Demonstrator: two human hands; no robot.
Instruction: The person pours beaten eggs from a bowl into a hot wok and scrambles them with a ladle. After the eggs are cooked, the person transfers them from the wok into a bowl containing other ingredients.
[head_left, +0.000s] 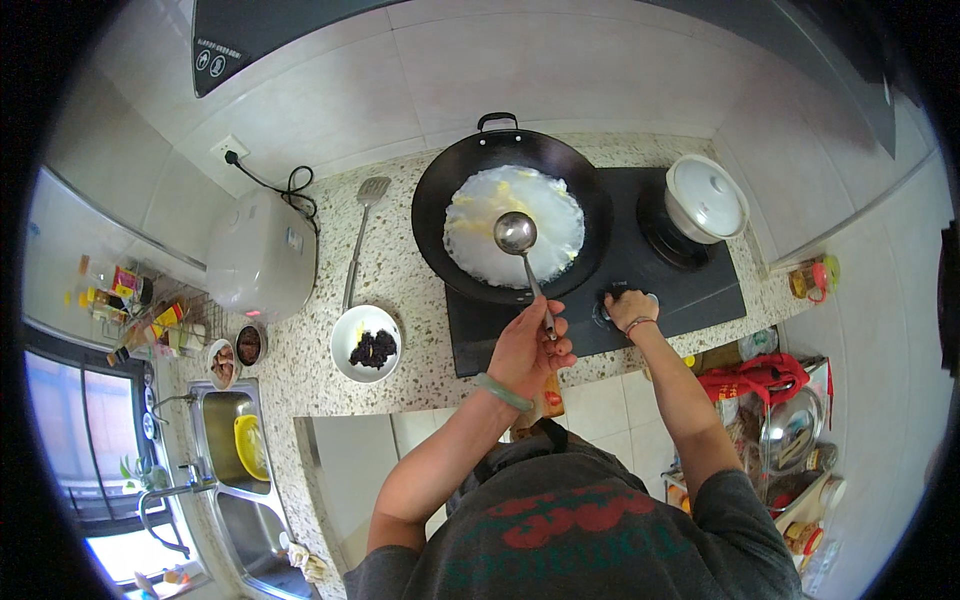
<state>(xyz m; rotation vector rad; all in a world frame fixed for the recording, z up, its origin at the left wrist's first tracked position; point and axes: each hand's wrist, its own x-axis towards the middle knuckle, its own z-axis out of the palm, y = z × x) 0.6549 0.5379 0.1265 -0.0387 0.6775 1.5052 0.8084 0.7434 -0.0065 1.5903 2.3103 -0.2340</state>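
One steel ladle [516, 234]: its bowl is hanging above or resting on the middle of the white, yellow-flecked egg-like sheet [472, 235] in the black wok [430, 230] — I cannot tell whether it is touching.
Left hand [530, 345]: its fingers are clamping around the ladle's handle, at the near side of the wok.
Bowl from fingers: it is lying ahead and slightly left.
Ladle's long axis: it is running away from the person, crossing the wok's near rim.
Right hand [632, 308]: it is reaching onto the front of the black hob [690, 300], well apart from the ladle's bowl; whether its fingers are gripping a control, I cannot tell.
Wok wall: it is rising all around the sheet, leaving a dark margin.
Left side: speckled counter [400, 285] is separating the wok from a slotted spatula [357, 250] and a white bowl [342, 345] of dark pieces [372, 349].
Right side: a hob strip is separating the wok from a lidded white pot [705, 198].
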